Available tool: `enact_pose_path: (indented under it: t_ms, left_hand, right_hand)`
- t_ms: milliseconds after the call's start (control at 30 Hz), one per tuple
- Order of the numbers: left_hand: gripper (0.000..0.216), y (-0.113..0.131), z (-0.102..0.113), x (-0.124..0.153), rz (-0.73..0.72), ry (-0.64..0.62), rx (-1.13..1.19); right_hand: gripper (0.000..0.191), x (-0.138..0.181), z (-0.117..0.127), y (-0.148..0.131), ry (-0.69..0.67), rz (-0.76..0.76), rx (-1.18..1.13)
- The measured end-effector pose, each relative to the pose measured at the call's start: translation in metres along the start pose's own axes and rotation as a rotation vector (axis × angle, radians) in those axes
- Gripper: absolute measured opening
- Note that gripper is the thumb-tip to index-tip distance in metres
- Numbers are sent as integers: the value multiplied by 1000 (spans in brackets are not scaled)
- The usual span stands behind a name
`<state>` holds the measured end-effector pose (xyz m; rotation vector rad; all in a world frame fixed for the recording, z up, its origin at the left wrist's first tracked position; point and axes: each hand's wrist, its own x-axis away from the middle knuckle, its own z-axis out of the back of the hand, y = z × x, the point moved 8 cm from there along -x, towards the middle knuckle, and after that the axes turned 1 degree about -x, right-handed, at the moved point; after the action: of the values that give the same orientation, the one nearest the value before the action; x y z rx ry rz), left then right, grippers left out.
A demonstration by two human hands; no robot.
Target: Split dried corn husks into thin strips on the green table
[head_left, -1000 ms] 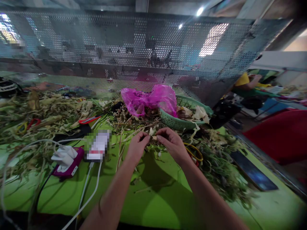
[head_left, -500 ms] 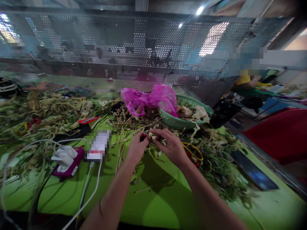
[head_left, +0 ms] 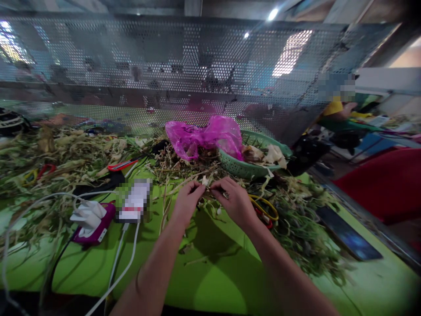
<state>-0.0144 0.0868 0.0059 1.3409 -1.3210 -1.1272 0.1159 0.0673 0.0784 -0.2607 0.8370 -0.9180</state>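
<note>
1. On my feed, the left hand (head_left: 189, 201) is pinching a pale plant scrap (head_left: 205, 180), just nearside of the green perforated basket (head_left: 235, 168).
2. The right hand's (head_left: 234, 199) fingertips are hovering beside it; I'm not telling whether they're gripping.
3. I'm judging this scrap unfinished; a withered plant heap (head_left: 74, 153) is lying loose, left of the basket.

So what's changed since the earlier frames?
The right hand, fingers stretched toward the left hand half a second ago, has curled them back slightly rightward. No clear grasp or release. Left hand stays by the pale scrap; pink bag, green basket unmoved.
</note>
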Motion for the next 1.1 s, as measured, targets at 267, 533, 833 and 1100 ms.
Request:
enact_pose_path:
  t_ms: [267, 533, 833, 1100]
  left_hand:
    - [19, -2, 1, 0, 33, 13, 42]
    - [19, -5, 4, -3, 65, 52, 94]
    - [28, -2, 12, -1, 116, 110, 241]
    - [25, 6, 10, 5, 139, 149, 347]
  right_hand:
    - [5, 0, -3, 7, -19, -49, 26]
    - [7, 1, 0, 11, -34, -103, -4]
    - [22, 5, 84, 39, 313, -230, 86]
    - [32, 65, 71, 78, -272, -560, 592]
